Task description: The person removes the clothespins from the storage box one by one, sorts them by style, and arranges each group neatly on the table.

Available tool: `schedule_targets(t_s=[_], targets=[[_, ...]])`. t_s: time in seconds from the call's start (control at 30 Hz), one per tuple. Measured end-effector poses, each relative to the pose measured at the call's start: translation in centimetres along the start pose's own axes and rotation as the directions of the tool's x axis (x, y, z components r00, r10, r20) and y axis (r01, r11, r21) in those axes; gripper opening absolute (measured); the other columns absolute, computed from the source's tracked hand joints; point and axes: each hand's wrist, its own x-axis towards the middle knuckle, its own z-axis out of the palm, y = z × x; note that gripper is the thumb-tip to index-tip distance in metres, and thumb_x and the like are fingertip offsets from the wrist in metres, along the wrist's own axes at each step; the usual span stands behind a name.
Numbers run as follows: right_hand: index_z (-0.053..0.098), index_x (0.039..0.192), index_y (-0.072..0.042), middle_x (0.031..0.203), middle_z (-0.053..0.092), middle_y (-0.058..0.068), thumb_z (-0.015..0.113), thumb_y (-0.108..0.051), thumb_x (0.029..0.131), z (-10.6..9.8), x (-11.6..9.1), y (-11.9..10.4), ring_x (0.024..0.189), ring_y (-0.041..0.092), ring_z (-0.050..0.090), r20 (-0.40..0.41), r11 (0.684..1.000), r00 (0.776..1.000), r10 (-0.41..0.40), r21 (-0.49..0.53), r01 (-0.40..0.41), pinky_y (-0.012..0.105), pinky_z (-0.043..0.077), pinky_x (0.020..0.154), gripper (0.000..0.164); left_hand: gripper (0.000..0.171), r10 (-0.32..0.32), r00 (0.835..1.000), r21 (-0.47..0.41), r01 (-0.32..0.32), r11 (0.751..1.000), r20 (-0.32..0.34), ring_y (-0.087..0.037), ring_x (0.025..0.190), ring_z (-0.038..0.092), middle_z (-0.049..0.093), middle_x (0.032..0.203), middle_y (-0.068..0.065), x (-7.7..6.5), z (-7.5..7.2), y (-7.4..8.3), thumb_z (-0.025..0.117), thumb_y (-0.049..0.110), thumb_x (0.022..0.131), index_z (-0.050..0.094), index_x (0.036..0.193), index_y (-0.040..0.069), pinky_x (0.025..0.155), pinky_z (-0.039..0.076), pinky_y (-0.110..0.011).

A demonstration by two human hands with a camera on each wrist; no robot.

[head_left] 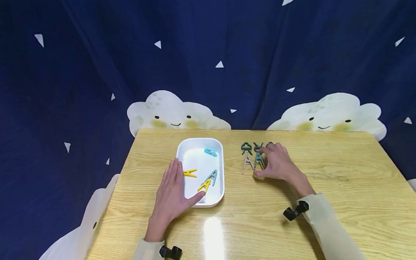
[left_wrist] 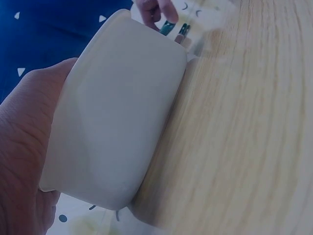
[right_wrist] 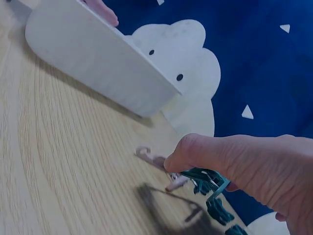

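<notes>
My left hand [head_left: 170,193] rests against the left side of a white plastic tub [head_left: 203,205], its fingers straight along the rim and its thumb over the near corner. Inside the tub lie a light-blue clip [head_left: 211,152], yellow clothespins [head_left: 205,185] and a grey-blue clothespin [head_left: 213,177]. To the tub's right, my right hand [head_left: 277,163] pinches a teal clothespin [head_left: 259,160] between thumb and fingers. Just left of it a pale pink clothespin [head_left: 247,163] lies on the table. Dark green clips [head_left: 246,148] lie behind, one partly covered by the right hand.
The wooden table [head_left: 341,177] stretches to both sides, its far edge just behind the tub and clips. A dark blue cloth [head_left: 202,46] with white triangles and clouds hangs behind it. Small black devices [head_left: 296,210] sit at both wrists.
</notes>
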Motion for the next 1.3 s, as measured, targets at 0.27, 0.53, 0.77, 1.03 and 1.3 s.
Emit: schedule_targets(t_s=[0.27,0.53,0.77,1.03,1.3], targets=[[0.071,0.126,-0.003,0.11,0.065,0.018,0.091,-0.054,0.064,0.8,-0.7,1.7,0.094,0.035,0.047,0.025,0.999,0.999,0.038,0.023,-0.038,0.05,0.039,0.082,0.083,0.129,-0.011,1.0,-0.011,0.011,1.0,0.008,-0.032,0.162,0.009,0.012,0.174,-0.021,0.0,0.1,0.0,0.058,0.086,0.082,0.015,0.165,-0.004,0.131,0.014,-0.046],[0.071,0.126,-0.003,0.103,0.063,0.016,0.09,-0.055,0.063,1.3,-0.9,2.4,0.094,0.036,0.048,0.048,0.998,0.997,0.056,0.022,-0.057,0.049,0.037,0.082,0.083,0.128,-0.009,1.0,-0.009,0.01,1.0,0.011,-0.031,0.162,0.008,0.01,0.174,-0.019,0.0,0.1,0.0,0.059,0.085,0.083,0.014,0.165,-0.004,0.131,0.014,-0.046],[0.07,0.126,-0.004,0.103,0.062,0.016,0.089,-0.057,0.065,1.4,-0.8,2.7,0.092,0.035,0.047,0.068,0.998,0.996,0.062,0.005,-0.062,0.047,0.037,0.078,0.082,0.129,0.0,1.0,-0.011,0.0,1.0,-0.009,-0.035,0.161,0.012,0.013,0.173,-0.021,0.0,0.1,0.0,0.06,0.085,0.082,0.017,0.164,-0.005,0.13,0.017,-0.049],[0.069,0.127,-0.006,0.104,0.061,0.016,0.087,-0.06,0.067,1.7,-0.8,3.0,0.09,0.034,0.046,0.079,0.998,0.995,0.062,0.009,-0.063,0.046,0.035,0.077,0.082,0.129,0.001,1.0,-0.012,-0.001,1.0,-0.015,-0.034,0.161,0.013,0.014,0.173,-0.022,-0.1,0.0,0.1,0.061,0.084,0.082,0.018,0.164,-0.006,0.13,0.017,-0.048],[0.069,0.128,-0.008,0.102,0.058,0.015,0.087,-0.06,0.067,1.4,-0.8,2.9,0.09,0.035,0.046,0.082,0.998,0.995,0.062,0.005,-0.062,0.047,0.035,0.078,0.083,0.129,0.011,1.0,-0.017,-0.012,1.0,-0.027,-0.035,0.161,0.014,0.015,0.172,-0.023,-0.1,0.0,0.0,0.06,0.084,0.082,0.019,0.163,-0.006,0.129,0.02,-0.051]])
